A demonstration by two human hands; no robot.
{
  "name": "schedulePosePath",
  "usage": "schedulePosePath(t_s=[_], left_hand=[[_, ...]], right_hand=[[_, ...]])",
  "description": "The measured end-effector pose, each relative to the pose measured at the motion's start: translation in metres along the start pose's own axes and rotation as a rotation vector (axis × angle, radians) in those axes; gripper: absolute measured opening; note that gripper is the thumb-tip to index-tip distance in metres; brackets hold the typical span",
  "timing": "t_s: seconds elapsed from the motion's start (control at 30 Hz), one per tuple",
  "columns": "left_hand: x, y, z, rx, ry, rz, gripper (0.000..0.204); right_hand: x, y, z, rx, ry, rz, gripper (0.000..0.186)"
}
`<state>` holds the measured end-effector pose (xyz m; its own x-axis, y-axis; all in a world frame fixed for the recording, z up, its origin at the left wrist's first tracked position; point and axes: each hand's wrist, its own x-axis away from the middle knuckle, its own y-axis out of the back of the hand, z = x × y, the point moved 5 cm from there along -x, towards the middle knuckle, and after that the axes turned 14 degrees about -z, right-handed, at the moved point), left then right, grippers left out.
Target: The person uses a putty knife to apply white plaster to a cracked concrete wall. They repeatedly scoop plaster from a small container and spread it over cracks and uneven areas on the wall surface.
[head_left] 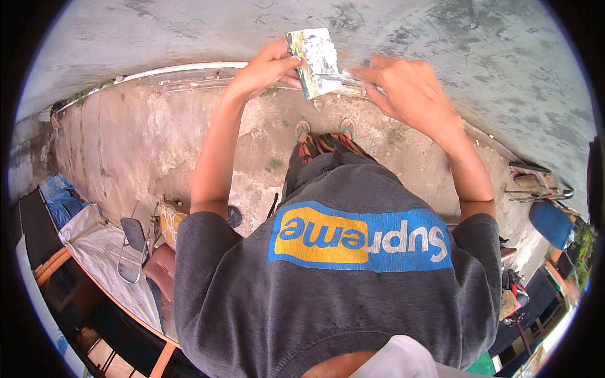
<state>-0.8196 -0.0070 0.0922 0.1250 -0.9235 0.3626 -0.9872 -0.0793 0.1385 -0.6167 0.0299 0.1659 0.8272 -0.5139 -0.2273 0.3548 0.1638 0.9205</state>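
Board (320,51), flat, white-smeared, is tilting in front of the grey wall (208,28), well above the sandalled feet (347,130). Left hand (268,68) is pinching its left edge between thumb and fingers. Right hand (403,85) is closing round a thin, blade-like tool (331,77), apparently meeting the board's lower right part. Good handling is probably calling for a steady board, low blade angle and light, even pressure.

Rectangular piece (320,51), white-smeared, greenish edge, tilted; slim blade (330,77) across lower face
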Motion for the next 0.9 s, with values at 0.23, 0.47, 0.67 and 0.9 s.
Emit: schedulePosePath(t_s=[0.23,0.47,0.67,0.9], left_hand=[[-0.009,-0.046,0.060,0.385,0.234,-0.075,0.035],[-0.032,-0.092,0.062,0.601,0.157,-0.093,0.049],[-0.047,-0.083,-0.049,0.462,-0.263,-0.152,0.037],[-0.046,-0.082,-0.093,0.501,-0.434,-0.070,0.038]], right_hand=[[0.103,-0.039,-0.101,-1.298,-0.720,0.093,0.033],[0.114,0.035,-0.120,-1.527,-0.712,-0.518,0.036],[0.102,0.081,-0.113,-1.033,-0.670,-0.593,0.034],[0.098,0.041,-0.086,-0.963,-0.801,-0.641,0.032]])
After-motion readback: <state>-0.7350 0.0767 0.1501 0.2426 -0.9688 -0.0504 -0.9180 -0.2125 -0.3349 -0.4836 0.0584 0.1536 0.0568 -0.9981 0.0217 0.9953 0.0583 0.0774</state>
